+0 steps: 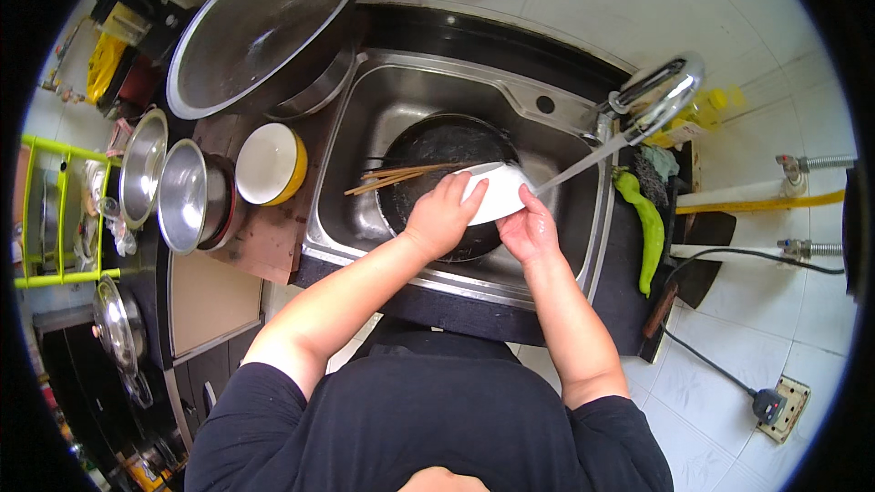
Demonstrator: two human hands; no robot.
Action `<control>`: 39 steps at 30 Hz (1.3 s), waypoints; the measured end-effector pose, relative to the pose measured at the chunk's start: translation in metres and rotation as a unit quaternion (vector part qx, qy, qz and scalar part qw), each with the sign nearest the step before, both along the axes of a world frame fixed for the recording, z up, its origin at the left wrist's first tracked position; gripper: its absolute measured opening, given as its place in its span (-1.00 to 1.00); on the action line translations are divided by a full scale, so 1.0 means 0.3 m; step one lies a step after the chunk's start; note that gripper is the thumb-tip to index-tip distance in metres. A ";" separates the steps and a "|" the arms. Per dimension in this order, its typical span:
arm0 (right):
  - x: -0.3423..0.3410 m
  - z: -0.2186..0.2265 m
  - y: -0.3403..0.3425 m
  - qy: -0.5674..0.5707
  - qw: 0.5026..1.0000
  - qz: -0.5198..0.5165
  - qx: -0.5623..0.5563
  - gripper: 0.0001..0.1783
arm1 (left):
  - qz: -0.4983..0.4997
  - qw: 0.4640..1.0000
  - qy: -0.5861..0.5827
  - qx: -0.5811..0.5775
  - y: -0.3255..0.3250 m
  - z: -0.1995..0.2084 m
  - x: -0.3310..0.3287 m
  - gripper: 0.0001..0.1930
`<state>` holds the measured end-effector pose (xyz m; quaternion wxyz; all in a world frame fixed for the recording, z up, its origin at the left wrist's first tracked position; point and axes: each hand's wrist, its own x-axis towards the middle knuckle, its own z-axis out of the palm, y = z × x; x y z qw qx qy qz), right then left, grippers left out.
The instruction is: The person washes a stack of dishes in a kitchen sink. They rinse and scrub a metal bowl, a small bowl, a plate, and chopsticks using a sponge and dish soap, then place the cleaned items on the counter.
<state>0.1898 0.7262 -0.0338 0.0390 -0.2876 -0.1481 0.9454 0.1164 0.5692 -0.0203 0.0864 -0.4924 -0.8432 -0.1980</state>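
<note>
Both hands hold a white bowl [499, 196], tilted over the sink. My left hand [442, 214] grips its left side, and my right hand [531, 230] is closed on its right edge. From the chrome faucet [658, 105] a stream of water [583, 164] runs down to the bowl's right side. Below, a dark round pan [428, 141] lies in the steel sink [365, 100], partly hidden by the bowl and my hands. Several wooden chopsticks [392, 178] rest across the pan's left rim, their right ends reaching behind the bowl.
Left of the sink stand a yellow bowl [272, 164], steel bowls [182, 196] and a huge metal basin [264, 32]. A green pepper [650, 232] lies on the right counter near a cleaver [706, 260]. A black cable [702, 355] runs to a wall socket [784, 408].
</note>
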 end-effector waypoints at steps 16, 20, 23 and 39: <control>0.213 0.002 0.141 0.075 0.994 -0.075 0.029 -0.58 | 0.179 0.534 -0.787 0.251 0.208 -0.064 0.039 -0.62; 0.229 -0.047 0.122 0.104 0.994 -0.028 0.022 -0.56 | 0.114 0.137 -0.851 0.494 0.155 -0.176 -0.029 -0.65; 0.243 -0.089 0.102 0.114 0.993 0.009 -0.007 -0.55 | 0.114 0.152 -0.858 0.477 0.133 -0.117 -0.023 -0.66; 0.065 -0.150 0.003 0.001 0.973 0.209 0.100 -0.39 | 0.066 0.643 -0.665 0.373 -0.036 0.081 0.040 -0.67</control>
